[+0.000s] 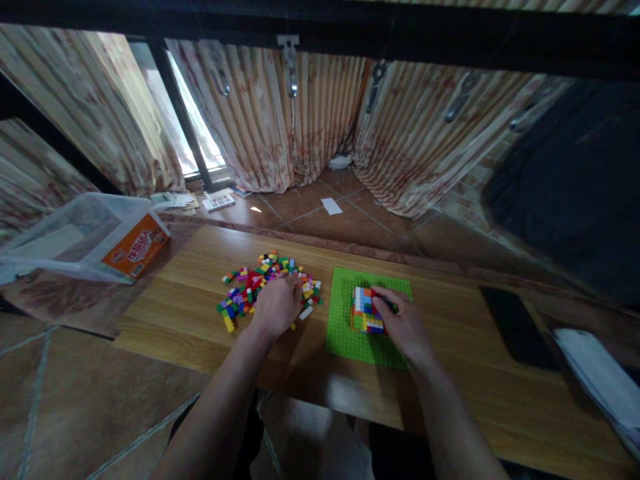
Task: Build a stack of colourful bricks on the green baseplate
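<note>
A heap of small toy bricks (pixel 245 293) in many colours lies loose on the wooden table. Over its right part is my left hand (pixel 278 305), with fingers curled down among the bricks; whether a brick is between the fingertips is hidden. On a bright green studded baseplate (pixel 343 333) stands a small block built of toy bricks (pixel 364 310), with white, blue, yellow and red rows. My right hand (pixel 403 323) grips this built block at its right side, thumb and fingers bent around it. The hand covers the block's right end.
A clear plastic bin (pixel 85 247) with an orange label stands beyond the table's left end. Toward the right of the wooden table (pixel 455 387) lie a dark flat object (pixel 517 327) and a white one (pixel 600 373). Curtains (pixel 320 120) hang behind; papers (pixel 331 206) lie on the tiled floor.
</note>
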`<act>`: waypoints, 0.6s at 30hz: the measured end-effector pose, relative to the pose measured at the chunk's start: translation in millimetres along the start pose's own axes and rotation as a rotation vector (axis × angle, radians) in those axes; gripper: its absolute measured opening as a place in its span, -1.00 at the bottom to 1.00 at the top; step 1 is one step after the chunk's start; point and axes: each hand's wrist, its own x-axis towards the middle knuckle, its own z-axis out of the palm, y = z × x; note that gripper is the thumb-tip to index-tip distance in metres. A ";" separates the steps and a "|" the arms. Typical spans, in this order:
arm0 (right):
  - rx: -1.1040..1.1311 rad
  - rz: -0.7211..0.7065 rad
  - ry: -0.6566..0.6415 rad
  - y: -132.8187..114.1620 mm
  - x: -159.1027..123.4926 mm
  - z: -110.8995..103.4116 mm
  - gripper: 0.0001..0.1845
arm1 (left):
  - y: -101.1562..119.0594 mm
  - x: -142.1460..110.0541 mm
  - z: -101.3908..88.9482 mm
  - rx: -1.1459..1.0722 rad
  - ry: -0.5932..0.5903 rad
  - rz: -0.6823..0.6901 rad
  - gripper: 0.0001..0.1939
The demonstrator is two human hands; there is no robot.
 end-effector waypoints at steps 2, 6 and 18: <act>0.004 0.010 -0.014 0.3 1.2 -0.2 -0.58 | 0.4 -0.8 -0.2 -0.012 -0.001 -0.004 -0.73; 0.008 0.006 -0.042 4.5 3.6 -0.5 -0.57 | -0.7 -2.9 -4.3 -0.017 0.026 -0.048 -0.74; 0.059 0.012 -0.050 13.6 1.8 -1.6 -0.52 | -33.7 41.2 -7.8 0.075 0.179 -0.012 -0.61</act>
